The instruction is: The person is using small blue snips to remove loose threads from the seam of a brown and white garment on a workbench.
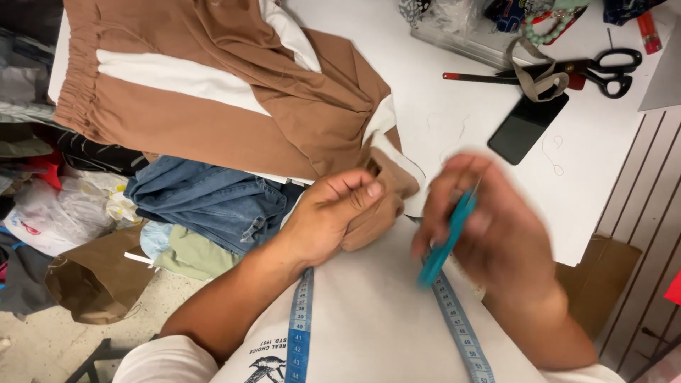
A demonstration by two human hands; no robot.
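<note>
White tabletop (454,113) fills the upper part of the head view, with a cluttered floor of bags and clothes off to the left below it. Brown trousers with a white side stripe (213,92) lie spread across the table, beyond the left hand (330,213), and one end of the brown cloth (379,191) runs down off the table edge into that hand. The left hand is curled into a tight grip around this bunched cloth, thumb pressed over the top, wrist bent, forearm coming up from the lower left. Just to its right, a little apart, the right hand (496,227) is blurred by motion; its fingers are closed around a slim teal tool (447,237) that slants from upper right to lower left, its lower end pointing toward the person's chest. What kind of tool it is cannot be told through the blur. A blue measuring tape (301,326) hangs over the person's white shirt, one strand below each hand. Folded blue jeans (206,198) lie left of the left hand. Well beyond the right hand, black scissors (603,69) and a dark phone (527,128) rest on the table.
</note>
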